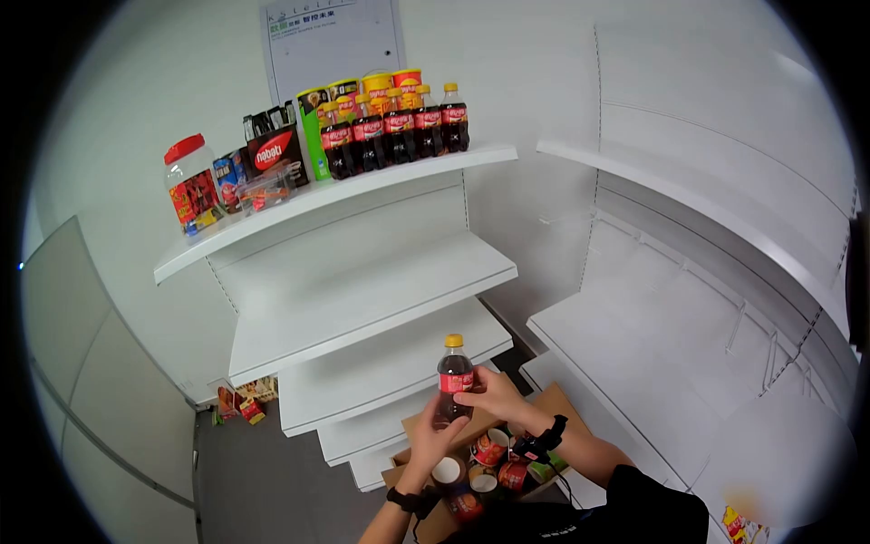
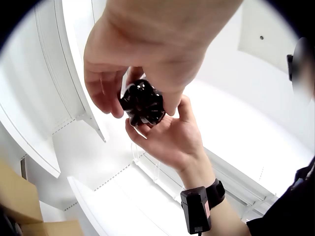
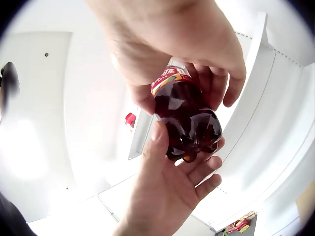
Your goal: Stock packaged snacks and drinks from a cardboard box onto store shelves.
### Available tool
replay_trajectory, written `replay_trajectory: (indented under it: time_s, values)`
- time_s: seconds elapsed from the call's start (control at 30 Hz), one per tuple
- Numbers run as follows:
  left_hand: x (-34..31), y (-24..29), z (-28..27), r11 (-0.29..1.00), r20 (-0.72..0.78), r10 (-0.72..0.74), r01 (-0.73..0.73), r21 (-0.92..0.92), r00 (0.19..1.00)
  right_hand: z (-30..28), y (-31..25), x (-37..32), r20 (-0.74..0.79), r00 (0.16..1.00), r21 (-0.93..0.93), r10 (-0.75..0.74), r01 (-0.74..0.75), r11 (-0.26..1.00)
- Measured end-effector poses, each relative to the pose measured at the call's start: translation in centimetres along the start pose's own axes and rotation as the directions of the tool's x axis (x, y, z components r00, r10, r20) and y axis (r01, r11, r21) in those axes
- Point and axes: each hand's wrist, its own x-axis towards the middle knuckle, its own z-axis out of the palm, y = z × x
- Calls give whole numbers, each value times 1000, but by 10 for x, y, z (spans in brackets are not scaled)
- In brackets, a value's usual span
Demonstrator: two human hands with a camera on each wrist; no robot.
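Observation:
A cola bottle [image 1: 456,383] with a yellow cap and red label stands roughly upright between both hands in the head view. The left hand [image 1: 433,444] grips its lower part, the right hand [image 1: 497,396] its label area. In the left wrist view the bottle's dark base [image 2: 142,103] shows between the left hand [image 2: 142,54] and the right hand [image 2: 173,140]. The right wrist view shows the bottle [image 3: 184,115] tilted, the right hand [image 3: 172,39] around its label and the left hand [image 3: 165,191] at its base.
An open carton [image 1: 562,412] of cups and cans sits below the hands. The top shelf [image 1: 362,186] bears several cola bottles [image 1: 399,127], canisters, a Nabati box [image 1: 275,152] and a red-lidded jar [image 1: 193,186]. Lower shelves [image 1: 372,308] and a right shelf unit [image 1: 625,335] flank the hands.

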Motion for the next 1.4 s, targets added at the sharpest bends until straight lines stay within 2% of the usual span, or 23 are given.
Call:
replay_trajectory:
  time_s: [0.1, 0.13, 0.2, 0.23, 0.27, 0.3, 0.33, 0.37, 0.5, 0.57, 0.67, 0.77, 0.8, 0.9, 0.93, 1.27, 1.4]
  values:
    - [6, -4, -7, 1000, -14, 6, -6, -1, 1000, -25, 7, 33, 28, 990, 54, -137, 136, 989]
    - [7, -5, -10, 1000, -20, 16, -16, -18, 1000, -36, -5, 43, 11, 982, 19, -187, 187, 982]
    - [5, -6, -16, 998, -66, 23, -19, 61, 998, -59, -35, 63, -88, 958, 43, -274, 278, 960]
    - [3, -6, -19, 995, -90, 28, -19, 100, 996, -71, -68, 65, -74, 967, 100, -246, 252, 963]
    - [0, -5, -20, 993, -119, 16, -1, 120, 993, -89, -76, 82, -65, 954, 131, -291, 298, 946]
    - [-3, -6, -21, 993, -129, -2, 17, 120, 992, -105, -96, 95, -100, 940, 48, -327, 333, 942]
    - [-6, -7, -22, 992, -140, -20, 37, 119, 990, -121, -103, 116, -157, 859, -46, -488, 487, 872]
    - [-9, -10, -22, 992, -153, -39, 57, 116, 988, -130, -135, 118, -160, 874, -3, -460, 465, 885]
    - [-19, -24, -27, 985, -240, -71, 106, 137, 968, -185, -188, 183, -291, 706, -235, -646, 601, 764]
    - [-25, -31, -30, 982, -294, -81, 126, 138, 952, -200, -214, 209, -380, 656, -283, -652, 588, 757]
    - [-35, -29, -31, 970, -355, -124, 188, 152, 927, -223, -242, 250, -460, 597, -491, -657, 445, 749]
    - [-51, -26, -31, 981, -437, -120, 175, 88, 891, -241, -248, 288, -488, 580, -596, -652, 324, 735]
    - [-56, -40, -38, 968, -422, -175, 233, 90, 890, -245, -247, 299, -491, 610, -601, -622, 279, 749]
    - [-70, -40, -41, 949, -487, -189, 287, 134, 853, -252, -238, 326, -510, 592, -605, -624, 268, 749]
    - [-74, -38, -40, 942, -511, -229, 320, 97, 829, -255, -238, 331, -504, 587, -614, -633, 273, 741]
    - [-88, -64, -34, 947, -540, -227, 314, 74, 811, -270, -232, 358, -437, 625, -601, -647, 333, 727]
    - [-81, -51, -29, 938, -523, -240, 335, 93, 818, -269, -232, 355, -409, 655, -590, -636, 342, 731]
